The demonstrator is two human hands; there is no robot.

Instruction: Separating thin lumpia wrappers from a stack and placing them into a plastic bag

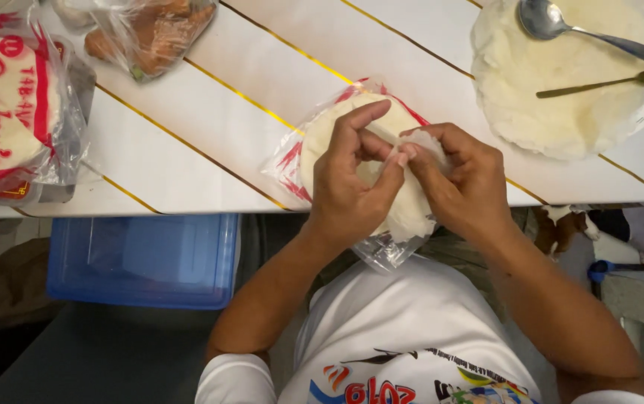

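Note:
A stack of thin round white wrappers (329, 127) lies in an opened clear plastic bag with red print (292, 161) at the table's near edge. My left hand (352, 179) pinches the top wrapper between thumb and fingers. My right hand (460, 179) meets it fingertip to fingertip, gripping the same thin white sheet, which is lifted and crumpled a little between both hands. The lower part of the stack is hidden under my hands.
A white table with gold lines (210, 112) carries a bowl of white filling (561, 97) with a spoon (546, 19) and a thin stick (606, 81), a sealed wrapper pack (8, 112) at left, and a bag of brownish food (154, 34). A blue bin (142, 258) sits below.

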